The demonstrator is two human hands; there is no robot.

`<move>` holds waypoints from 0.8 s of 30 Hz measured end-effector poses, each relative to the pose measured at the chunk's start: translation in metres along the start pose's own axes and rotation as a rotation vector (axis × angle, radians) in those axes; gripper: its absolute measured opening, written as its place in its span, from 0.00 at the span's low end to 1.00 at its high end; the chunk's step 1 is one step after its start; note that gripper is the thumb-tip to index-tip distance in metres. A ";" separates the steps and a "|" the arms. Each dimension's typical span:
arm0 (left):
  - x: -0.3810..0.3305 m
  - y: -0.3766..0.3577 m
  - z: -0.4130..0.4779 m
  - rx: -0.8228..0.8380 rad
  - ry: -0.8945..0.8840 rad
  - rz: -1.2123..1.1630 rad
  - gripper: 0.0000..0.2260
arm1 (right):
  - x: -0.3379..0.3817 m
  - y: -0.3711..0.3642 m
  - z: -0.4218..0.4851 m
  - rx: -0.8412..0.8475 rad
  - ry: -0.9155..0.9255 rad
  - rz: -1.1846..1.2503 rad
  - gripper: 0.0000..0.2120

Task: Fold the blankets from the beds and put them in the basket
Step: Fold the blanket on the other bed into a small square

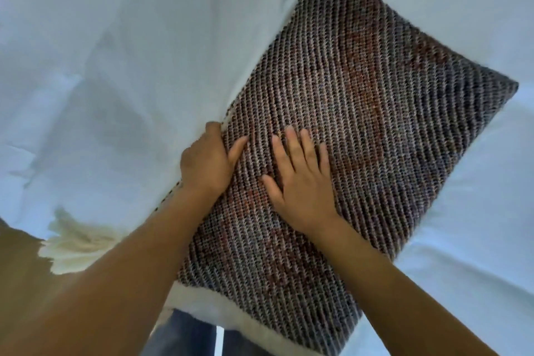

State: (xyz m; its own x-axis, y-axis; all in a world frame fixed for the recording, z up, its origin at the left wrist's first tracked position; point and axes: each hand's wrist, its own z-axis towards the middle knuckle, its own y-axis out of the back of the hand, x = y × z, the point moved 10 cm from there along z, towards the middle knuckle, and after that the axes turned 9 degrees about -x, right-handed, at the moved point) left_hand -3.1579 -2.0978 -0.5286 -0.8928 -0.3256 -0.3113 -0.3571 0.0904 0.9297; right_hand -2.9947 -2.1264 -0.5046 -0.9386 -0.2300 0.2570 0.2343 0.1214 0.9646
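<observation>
Blanket: a folded rectangular knitted blanket in mottled grey, brown and rust yarn (361,89) lies flat on the bed, set diagonally, one corner toward the top of the view and one toward the bottom.
Bed: a white, lightly creased bed sheet (115,52) surrounds the blanket on the left, top and right.
Left hand: the left hand (206,162) is at the blanket's left edge. Its grip is closed on that edge, with the thumb lying on top of the knit and the fingers curled over the side, their tips hidden.
Right hand: the right hand (300,179) lies palm down on the blanket's upper face, just beside the left thumb. Its grip is fully open, fingers straight and slightly spread, holding nothing.
Underlayer: a white fleecy border (208,306) shows beneath the blanket's lower left edge.
Periphery: a cream fluffy cloth (78,243) lies at lower left, partly hidden behind the left forearm; blue trouser fabric (185,335) shows at the bottom.
</observation>
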 end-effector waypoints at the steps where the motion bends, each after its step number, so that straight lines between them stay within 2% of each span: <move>1: 0.001 -0.001 0.004 0.001 -0.017 0.029 0.22 | -0.007 -0.006 -0.013 0.032 -0.022 -0.036 0.30; 4: 0.000 -0.002 0.011 0.002 -0.064 0.071 0.20 | -0.068 -0.008 -0.054 0.056 -0.324 -0.082 0.31; 6: -0.001 0.004 0.007 -0.021 -0.036 0.028 0.20 | -0.101 -0.002 -0.083 0.070 -0.493 -0.139 0.31; 8: -0.014 0.013 -0.008 -0.070 -0.077 0.044 0.23 | -0.110 0.002 -0.100 0.077 -0.609 -0.161 0.31; 9: -0.028 0.017 -0.022 -0.090 -0.158 0.061 0.26 | -0.103 0.004 -0.101 0.042 -0.656 -0.136 0.32; 11: -0.066 0.013 -0.068 -0.061 -0.439 0.067 0.28 | -0.068 0.004 -0.096 -0.045 -0.683 -0.033 0.32; 13: -0.072 -0.008 -0.119 0.077 -0.675 0.142 0.27 | -0.010 -0.004 -0.094 -0.083 -0.572 0.072 0.29; 15: -0.024 -0.024 -0.136 0.216 -0.644 0.231 0.28 | 0.027 -0.021 -0.120 -0.034 -0.517 0.115 0.28; 17: 0.036 -0.023 -0.131 0.218 -0.584 0.306 0.31 | 0.018 -0.035 -0.165 0.026 -0.602 0.072 0.29; 19: 0.068 -0.017 -0.124 0.209 -0.614 0.368 0.32 | -0.008 -0.037 -0.211 0.028 -0.724 -0.007 0.31; 24: 0.059 -0.014 -0.115 0.224 -0.651 0.370 0.36 | -0.031 -0.032 -0.236 0.078 -0.760 -0.025 0.32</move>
State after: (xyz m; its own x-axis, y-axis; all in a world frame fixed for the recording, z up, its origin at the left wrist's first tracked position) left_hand -3.1740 -2.2264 -0.5378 -0.9212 0.3744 -0.1057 0.0104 0.2953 0.9553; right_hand -2.9134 -2.3514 -0.5289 -0.8662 0.4905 0.0960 0.2185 0.1988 0.9554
